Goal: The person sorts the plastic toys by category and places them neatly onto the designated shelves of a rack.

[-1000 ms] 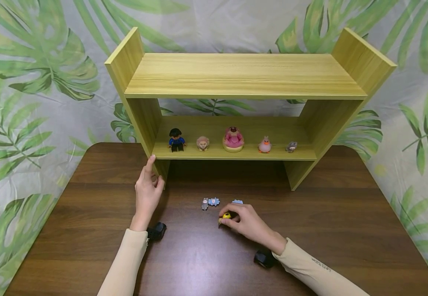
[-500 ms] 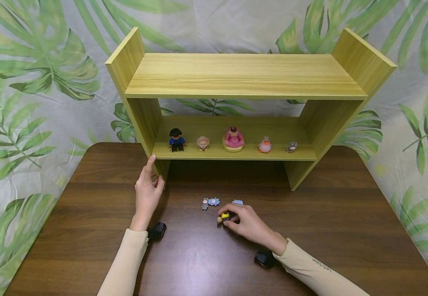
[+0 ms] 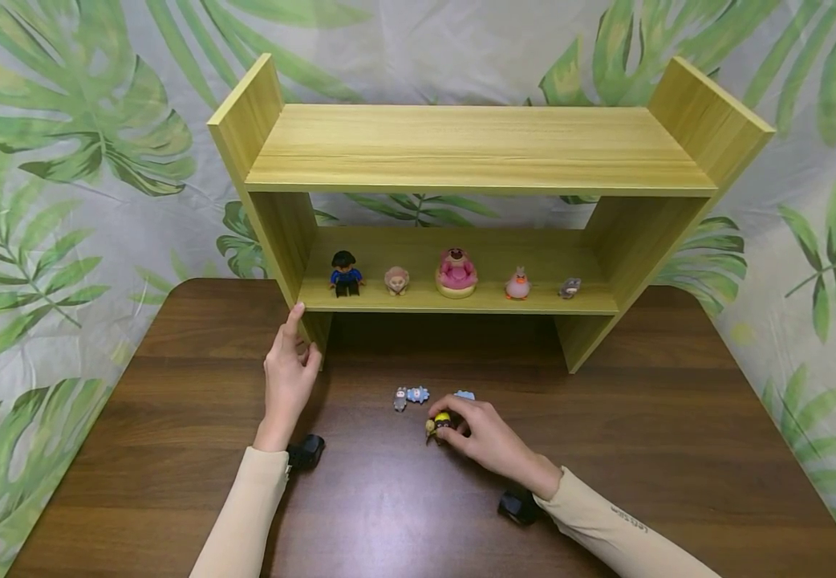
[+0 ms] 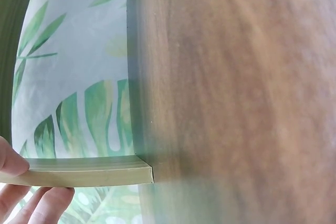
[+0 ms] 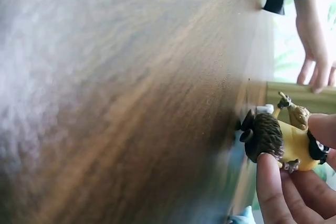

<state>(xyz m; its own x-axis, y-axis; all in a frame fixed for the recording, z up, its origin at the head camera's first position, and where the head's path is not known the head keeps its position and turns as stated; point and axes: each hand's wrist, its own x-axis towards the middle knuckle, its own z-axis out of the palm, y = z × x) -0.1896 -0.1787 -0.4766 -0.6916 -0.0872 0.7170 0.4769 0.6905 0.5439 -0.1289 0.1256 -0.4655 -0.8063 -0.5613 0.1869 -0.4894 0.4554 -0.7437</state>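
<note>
My right hand [image 3: 486,437] pinches a small yellow Minion figurine [image 5: 295,140] close over the table, thumb on one side and fingertips on the other. The Minion wears a shaggy brown skirt and a black goggle strap, and a tan piece sits at its side. Past the fingers lies a light-blue figurine [image 3: 465,395], partly hidden by the hand. My left hand [image 3: 290,381] grips the front edge of the wooden shelf's left side panel [image 4: 89,176], thumb on one face and fingers on the other. A grey figurine [image 3: 399,399] and a blue figurine [image 3: 418,394] lie side by side on the table.
On the middle board [image 3: 418,304] stand a blue-shirted toy person [image 3: 346,274], a fluffy beige figurine [image 3: 396,280], a pink bear [image 3: 456,273], a pale pink duck [image 3: 517,283] and a small grey figurine [image 3: 570,287]. A leaf-print cloth [image 3: 64,217] hangs behind.
In my right fingers the Minion has turned, showing more of its dark goggle strap and the tan piece. The left hand stays on the side panel.
</note>
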